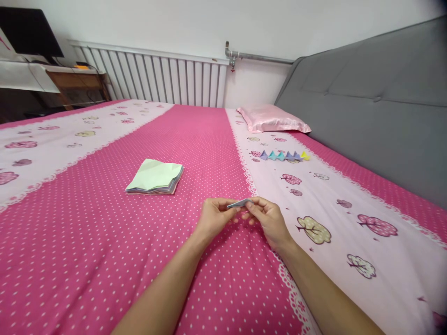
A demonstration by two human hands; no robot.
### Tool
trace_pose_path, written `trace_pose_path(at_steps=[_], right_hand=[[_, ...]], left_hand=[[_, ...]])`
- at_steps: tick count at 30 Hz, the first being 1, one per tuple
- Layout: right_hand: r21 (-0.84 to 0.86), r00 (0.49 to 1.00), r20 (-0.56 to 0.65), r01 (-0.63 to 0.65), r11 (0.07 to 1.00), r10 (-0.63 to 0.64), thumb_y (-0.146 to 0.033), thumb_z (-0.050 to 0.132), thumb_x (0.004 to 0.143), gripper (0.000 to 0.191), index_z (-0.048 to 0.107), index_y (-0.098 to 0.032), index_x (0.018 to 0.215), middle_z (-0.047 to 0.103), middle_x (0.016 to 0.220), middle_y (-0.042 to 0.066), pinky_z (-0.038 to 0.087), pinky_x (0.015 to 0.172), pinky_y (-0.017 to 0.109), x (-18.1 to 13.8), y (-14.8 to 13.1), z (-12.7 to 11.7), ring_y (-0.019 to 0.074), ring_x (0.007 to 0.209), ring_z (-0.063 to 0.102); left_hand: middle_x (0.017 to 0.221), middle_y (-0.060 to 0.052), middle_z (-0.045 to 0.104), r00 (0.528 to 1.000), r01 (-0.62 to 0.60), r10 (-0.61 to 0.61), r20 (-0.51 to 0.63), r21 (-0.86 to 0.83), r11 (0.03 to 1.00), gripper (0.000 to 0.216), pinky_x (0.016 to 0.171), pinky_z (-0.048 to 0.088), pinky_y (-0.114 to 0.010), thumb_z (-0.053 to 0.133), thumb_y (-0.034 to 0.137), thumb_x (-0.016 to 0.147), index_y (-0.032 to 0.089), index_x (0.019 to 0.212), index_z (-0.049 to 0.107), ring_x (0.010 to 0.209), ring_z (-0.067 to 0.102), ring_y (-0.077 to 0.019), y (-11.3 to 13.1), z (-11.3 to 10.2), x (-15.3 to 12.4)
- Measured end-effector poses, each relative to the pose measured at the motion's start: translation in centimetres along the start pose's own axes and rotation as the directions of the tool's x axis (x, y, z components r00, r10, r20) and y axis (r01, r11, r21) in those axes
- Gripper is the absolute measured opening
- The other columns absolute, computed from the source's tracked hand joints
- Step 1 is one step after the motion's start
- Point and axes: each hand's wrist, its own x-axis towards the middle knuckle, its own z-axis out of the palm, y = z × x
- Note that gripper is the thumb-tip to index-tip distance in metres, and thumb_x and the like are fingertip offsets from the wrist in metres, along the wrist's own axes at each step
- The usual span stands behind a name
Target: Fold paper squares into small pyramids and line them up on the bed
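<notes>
Between both hands, above the pink dotted bedsheet (209, 139), is a small folded piece of blue-grey paper (239, 204). My left hand (217, 215) pinches its left end between thumb and fingers. At the other end, the thumb and index finger of my right hand (267, 217) close on it, hiding part of the paper. A stack of square paper sheets (155, 176), pale green on top with wavy edges, lies to the left beyond my left hand. Farther off on the right, several small folded paper pieces (281, 156) in purple, teal and yellow form a row.
A pink satin pillow (272, 118) lies by the grey padded headboard (370, 93) on the right. Behind the bed are a white radiator (157, 74) and a metal pipe (261, 58). A desk (75, 81) with a dark monitor (30, 32) stands at the far left.
</notes>
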Motion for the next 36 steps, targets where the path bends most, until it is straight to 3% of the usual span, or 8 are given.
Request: trace_pose_path(at_steps=[3, 6, 10, 21, 27, 31, 33, 36], right_hand=[[0.007, 0.999, -0.030, 0.039, 0.999, -0.038, -0.033, 0.064, 0.074, 0.019, 0.064, -0.017, 0.083, 0.068, 0.072, 0.002, 0.044, 0.050, 0.017, 0.03, 0.04, -0.02, 0.0099, 0.058, 0.061], [-0.015, 0.995, -0.068, 0.075, 0.997, -0.076, -0.034, 0.064, 0.074, 0.020, 0.064, -0.017, 0.082, 0.069, 0.074, 0.003, 0.046, 0.052, 0.020, -0.05, -0.10, -0.03, 0.0116, 0.061, 0.062], [-0.070, 0.991, -0.088, 0.091, 0.993, -0.097, -0.036, 0.064, 0.073, 0.021, 0.065, -0.016, 0.078, 0.069, 0.071, 0.004, 0.047, 0.055, 0.023, -0.17, -0.23, 0.03, 0.0140, 0.062, 0.063], [-0.131, 0.987, -0.109, 0.107, 0.986, -0.122, -0.035, 0.067, 0.070, 0.020, 0.060, -0.016, 0.069, 0.066, 0.061, 0.000, 0.045, 0.055, 0.022, -0.40, 0.13, 0.22, 0.0099, 0.053, 0.058], [-0.087, 0.982, -0.154, 0.100, 0.991, -0.112, -0.037, 0.071, 0.065, 0.025, 0.056, -0.018, 0.070, 0.065, 0.059, -0.001, 0.046, 0.054, 0.024, -0.26, 0.32, 0.37, 0.0128, 0.054, 0.061], [-0.078, 0.978, -0.167, 0.110, 0.991, -0.122, -0.035, 0.073, 0.064, 0.033, 0.054, -0.019, 0.086, 0.065, 0.057, -0.003, 0.048, 0.056, 0.026, -0.22, 0.21, 0.33, 0.0148, 0.055, 0.063], [-0.093, 0.983, -0.149, 0.092, 0.991, -0.105, -0.035, 0.072, 0.064, 0.037, 0.057, -0.018, 0.093, 0.066, 0.059, -0.001, 0.048, 0.057, 0.026, -0.18, 0.19, 0.23, 0.0152, 0.056, 0.063], [-0.101, 0.992, -0.111, 0.052, 0.994, -0.063, -0.036, 0.072, 0.064, 0.031, 0.064, -0.016, 0.087, 0.068, 0.065, 0.001, 0.048, 0.057, 0.027, -0.10, 0.28, 0.07, 0.0147, 0.057, 0.062]], left_hand=[[0.068, -0.008, 0.068, 1.000, -0.009, 0.009, 0.001, -0.136, 0.991, 0.029, 0.052, 0.041, -0.022, 0.068, 0.026, 0.064, 0.009, 0.086, 0.070, 0.052, 0.055, -0.0104, 0.43, 0.19, -0.07], [0.074, -0.010, 0.069, 0.999, -0.021, 0.013, -0.044, -0.167, 0.986, 0.031, 0.057, 0.042, -0.023, 0.071, 0.031, 0.062, 0.010, 0.085, 0.071, 0.058, 0.057, -0.0116, 0.59, 0.19, -0.12], [0.070, -0.010, 0.069, 0.993, -0.027, 0.009, -0.114, -0.155, 0.988, 0.028, 0.059, 0.043, -0.024, 0.071, 0.034, 0.062, 0.010, 0.076, 0.072, 0.059, 0.057, -0.0124, 0.49, 0.08, -0.11], [0.066, -0.009, 0.069, 0.997, 0.007, -0.027, -0.078, -0.251, 0.968, 0.022, 0.059, 0.044, -0.023, 0.073, 0.030, 0.060, 0.011, 0.071, 0.072, 0.058, 0.059, -0.0124, 0.38, 0.14, -0.22], [0.074, -0.008, 0.070, 0.997, -0.047, 0.029, -0.076, -0.254, 0.966, 0.036, 0.062, 0.047, -0.024, 0.073, 0.027, 0.060, 0.011, 0.092, 0.069, 0.061, 0.061, -0.0123, 0.51, 0.39, -0.09], [0.069, -0.005, 0.069, 0.997, -0.070, 0.064, -0.032, -0.239, 0.968, 0.053, 0.061, 0.047, -0.025, 0.072, 0.028, 0.062, 0.013, 0.112, 0.060, 0.060, 0.061, -0.0127, 0.40, 0.35, 0.04], [0.074, -0.006, 0.070, 0.997, -0.080, 0.083, 0.004, -0.191, 0.978, 0.042, 0.063, 0.047, -0.025, 0.070, 0.029, 0.065, 0.012, 0.103, 0.065, 0.063, 0.061, -0.0134, 0.29, 0.21, 0.12], [0.075, -0.007, 0.070, 0.995, -0.075, 0.082, 0.057, -0.105, 0.992, 0.025, 0.062, 0.046, -0.024, 0.067, 0.029, 0.067, 0.012, 0.084, 0.071, 0.064, 0.061, -0.0137, 0.17, -0.03, 0.23]])
